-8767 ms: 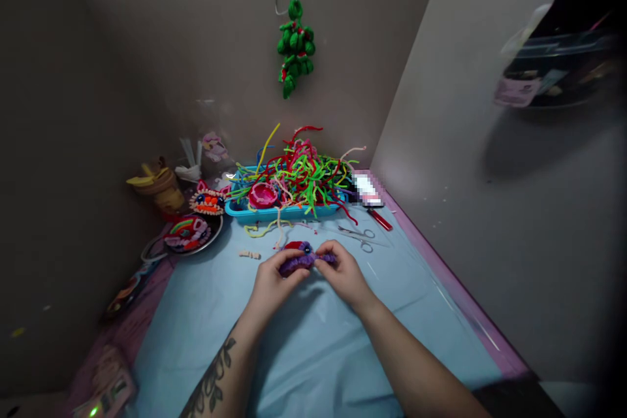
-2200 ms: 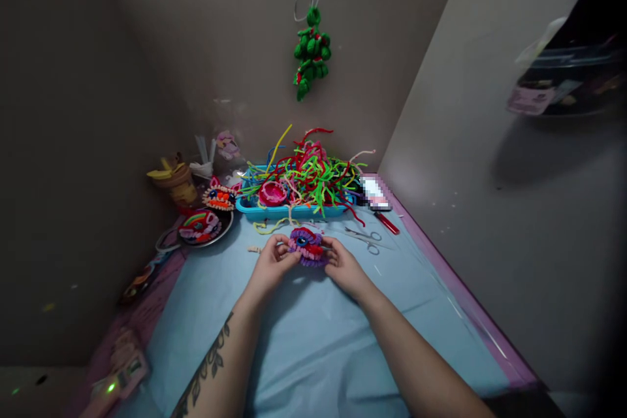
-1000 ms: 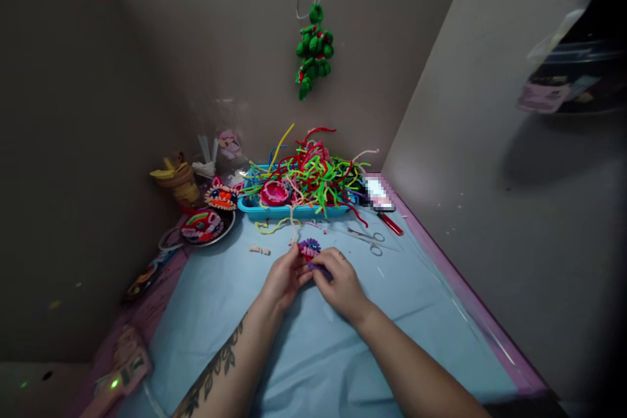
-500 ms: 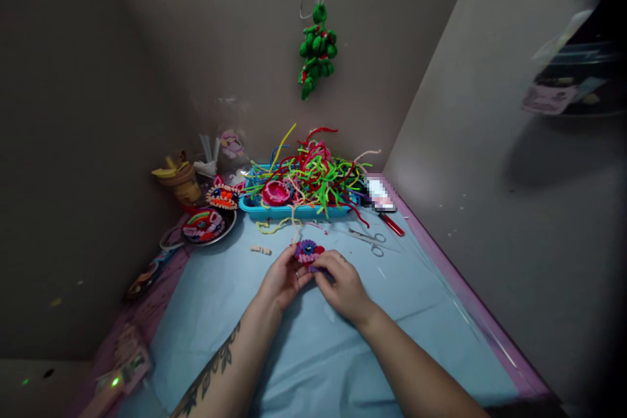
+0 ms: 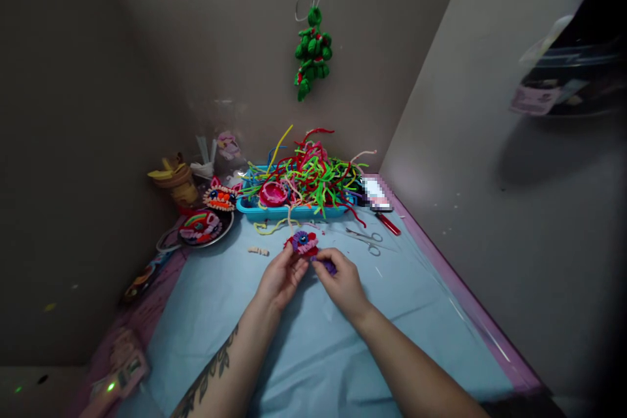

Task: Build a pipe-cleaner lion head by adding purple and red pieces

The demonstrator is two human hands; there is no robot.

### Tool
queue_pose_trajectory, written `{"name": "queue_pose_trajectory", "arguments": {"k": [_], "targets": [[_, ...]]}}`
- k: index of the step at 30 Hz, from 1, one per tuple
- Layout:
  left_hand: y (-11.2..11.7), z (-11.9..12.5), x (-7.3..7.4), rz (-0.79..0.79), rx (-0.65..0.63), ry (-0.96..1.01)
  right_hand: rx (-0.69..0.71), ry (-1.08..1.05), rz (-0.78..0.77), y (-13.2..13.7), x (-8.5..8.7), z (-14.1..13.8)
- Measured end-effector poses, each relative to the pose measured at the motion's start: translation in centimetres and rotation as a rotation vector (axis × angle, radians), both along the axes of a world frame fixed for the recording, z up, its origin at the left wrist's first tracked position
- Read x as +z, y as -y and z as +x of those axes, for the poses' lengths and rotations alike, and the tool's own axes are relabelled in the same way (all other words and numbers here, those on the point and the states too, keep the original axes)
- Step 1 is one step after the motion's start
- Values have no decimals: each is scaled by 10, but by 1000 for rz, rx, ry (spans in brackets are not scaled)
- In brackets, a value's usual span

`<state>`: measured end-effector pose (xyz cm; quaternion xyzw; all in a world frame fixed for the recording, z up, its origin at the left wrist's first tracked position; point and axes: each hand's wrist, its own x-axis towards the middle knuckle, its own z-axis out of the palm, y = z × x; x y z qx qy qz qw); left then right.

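Observation:
My left hand [image 5: 283,274] pinches a small pipe-cleaner figure [image 5: 304,243] by its left side, fingers curled beneath it. The figure is fuzzy, in red, pink and purple, with a dark round eye near its middle. Just right of it, my right hand [image 5: 341,279] is closed on a purple pipe-cleaner piece [image 5: 329,266], partly hidden by the fingers. Whether the purple piece joins the figure I cannot tell. Beyond both hands, a blue tray [image 5: 294,213] holds a heap of coloured pipe cleaners [image 5: 323,176].
Scissors [image 5: 367,240] and a red-handled tool [image 5: 388,223] lie at the right, near a phone [image 5: 377,193]. Beige scraps [image 5: 258,251] sit left of the hands. A metal pan [image 5: 226,230] holds finished pieces. A green tree ornament [image 5: 312,52] hangs from a wire.
The figure has tilted and shifted slightly up and left in my left hand. My right hand has drawn away from it, showing more of the purple piece. The view has shifted a little.

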<state>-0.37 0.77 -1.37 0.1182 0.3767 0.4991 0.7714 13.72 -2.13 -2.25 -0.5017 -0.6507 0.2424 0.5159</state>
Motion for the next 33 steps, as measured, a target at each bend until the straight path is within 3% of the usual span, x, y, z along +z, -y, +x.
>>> {"name": "queue_pose_trajectory", "arguments": {"k": [10, 17, 22, 26, 28, 33], "targets": [[7, 7, -5, 15, 19, 24, -38, -66, 63, -1, 5, -1], [7, 7, -7, 18, -19, -20, -18, -196, -35, -3, 1, 0], [10, 9, -8, 58, -44, -115, -63, -442, -198, -11, -9, 3], [13, 13, -11, 207, -89, -315, -41, -559, -231, -15, -10, 5], [13, 11, -11, 348, -84, -522, -25, -569, -241, -16, -9, 5], [4, -2, -15, 788, 149, -1238, 0, -529, -257, -16, -10, 5]]}}
